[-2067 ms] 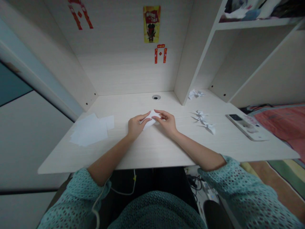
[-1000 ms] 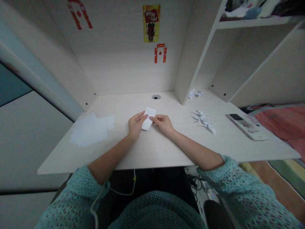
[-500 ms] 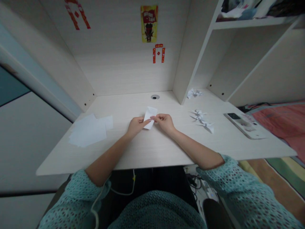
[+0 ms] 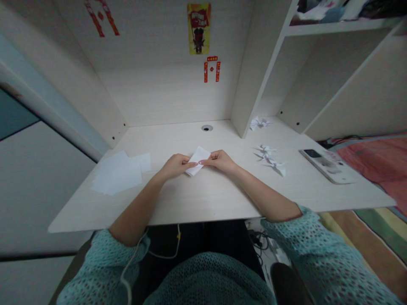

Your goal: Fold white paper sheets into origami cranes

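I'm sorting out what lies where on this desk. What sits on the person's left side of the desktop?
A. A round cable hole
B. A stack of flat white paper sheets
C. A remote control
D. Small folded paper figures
B: the flat white paper sheets lie on the desk to the left of the left hand, while the remote control and the folded paper figures lie to the right.

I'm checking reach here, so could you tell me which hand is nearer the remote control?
Right. The right hand is left of the remote control; the left hand lies farther left.
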`<act>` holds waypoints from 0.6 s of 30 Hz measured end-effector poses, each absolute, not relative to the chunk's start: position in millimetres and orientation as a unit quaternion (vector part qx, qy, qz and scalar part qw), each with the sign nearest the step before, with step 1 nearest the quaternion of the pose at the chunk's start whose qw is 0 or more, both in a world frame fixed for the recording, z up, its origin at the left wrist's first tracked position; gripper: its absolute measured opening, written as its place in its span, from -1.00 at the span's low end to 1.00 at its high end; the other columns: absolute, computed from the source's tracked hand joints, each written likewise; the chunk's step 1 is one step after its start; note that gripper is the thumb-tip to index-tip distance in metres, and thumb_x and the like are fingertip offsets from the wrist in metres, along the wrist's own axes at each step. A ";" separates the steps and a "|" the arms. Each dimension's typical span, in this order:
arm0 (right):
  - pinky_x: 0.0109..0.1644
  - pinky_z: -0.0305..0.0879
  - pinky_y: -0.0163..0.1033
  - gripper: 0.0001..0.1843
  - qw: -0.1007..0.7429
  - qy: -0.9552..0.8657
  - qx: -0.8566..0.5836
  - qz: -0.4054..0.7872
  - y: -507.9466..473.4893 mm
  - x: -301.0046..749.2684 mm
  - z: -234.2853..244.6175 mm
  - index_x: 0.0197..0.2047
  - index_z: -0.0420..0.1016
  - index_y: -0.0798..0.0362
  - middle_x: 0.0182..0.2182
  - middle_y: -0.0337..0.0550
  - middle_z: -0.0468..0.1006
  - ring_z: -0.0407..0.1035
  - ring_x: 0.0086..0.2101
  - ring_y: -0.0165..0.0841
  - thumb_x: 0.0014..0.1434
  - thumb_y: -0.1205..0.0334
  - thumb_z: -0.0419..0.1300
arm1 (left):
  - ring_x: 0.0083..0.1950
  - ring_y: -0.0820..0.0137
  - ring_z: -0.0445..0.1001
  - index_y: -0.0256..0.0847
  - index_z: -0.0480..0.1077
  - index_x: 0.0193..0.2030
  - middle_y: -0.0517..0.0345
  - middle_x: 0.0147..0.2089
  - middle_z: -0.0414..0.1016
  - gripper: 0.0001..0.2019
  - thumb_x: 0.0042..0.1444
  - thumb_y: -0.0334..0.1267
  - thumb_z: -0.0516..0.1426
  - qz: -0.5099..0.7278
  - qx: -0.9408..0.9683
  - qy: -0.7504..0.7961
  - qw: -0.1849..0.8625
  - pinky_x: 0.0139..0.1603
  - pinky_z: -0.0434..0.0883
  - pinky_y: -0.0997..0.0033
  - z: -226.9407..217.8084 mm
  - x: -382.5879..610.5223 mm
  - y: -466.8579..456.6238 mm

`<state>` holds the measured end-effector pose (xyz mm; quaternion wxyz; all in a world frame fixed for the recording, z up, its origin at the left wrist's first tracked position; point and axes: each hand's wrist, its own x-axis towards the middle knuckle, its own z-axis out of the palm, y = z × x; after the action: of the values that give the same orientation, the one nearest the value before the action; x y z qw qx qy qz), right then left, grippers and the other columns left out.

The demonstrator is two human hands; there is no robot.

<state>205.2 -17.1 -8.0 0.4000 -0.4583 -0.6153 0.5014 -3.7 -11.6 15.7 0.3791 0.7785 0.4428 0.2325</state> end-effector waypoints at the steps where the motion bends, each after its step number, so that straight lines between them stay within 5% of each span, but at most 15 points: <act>1: -0.55 -0.11 -0.34 -0.56 0.397 -0.617 -0.452 0.507 -16.4 204.9 -8.7 -0.58 0.48 0.18 -0.66 -0.24 0.41 0.07 -0.64 -0.55 -0.29 -0.07 0.37 | -0.63 0.58 0.03 -0.27 0.34 -0.64 0.30 -0.67 0.13 -0.62 -0.05 0.03 0.14 0.223 0.785 0.448 0.365 -0.61 -0.13 0.51 16.2 -4.0 -11.1; 10: -0.53 -0.10 -0.32 -0.60 0.379 -0.615 -0.430 0.541 -17.4 205.3 -2.2 -0.61 0.51 0.18 -0.71 -0.20 0.42 0.06 -0.66 -0.54 -0.13 -0.05 0.30 | -0.64 0.59 -0.02 -0.28 0.33 -0.63 0.29 -0.68 0.10 -0.58 -0.04 0.07 0.13 0.197 0.789 0.462 0.353 -0.60 -0.17 0.48 16.4 -7.9 -7.3; 18: -0.42 0.09 -0.29 -0.60 0.375 -0.626 -0.374 0.572 -11.6 207.7 -12.1 -0.52 0.58 0.13 -0.57 -0.09 0.56 0.31 -0.56 -0.43 0.01 -0.06 0.21 | -0.65 0.57 0.08 -0.29 0.41 -0.59 0.25 -0.67 0.22 -0.62 -0.07 0.04 0.16 0.203 0.773 0.453 0.396 -0.62 -0.09 0.50 17.4 -13.4 -3.4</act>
<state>207.7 -11.6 -12.1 0.3748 -0.3743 -0.6265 0.5717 -13.4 -3.4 17.4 0.3965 0.7725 0.4526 0.2028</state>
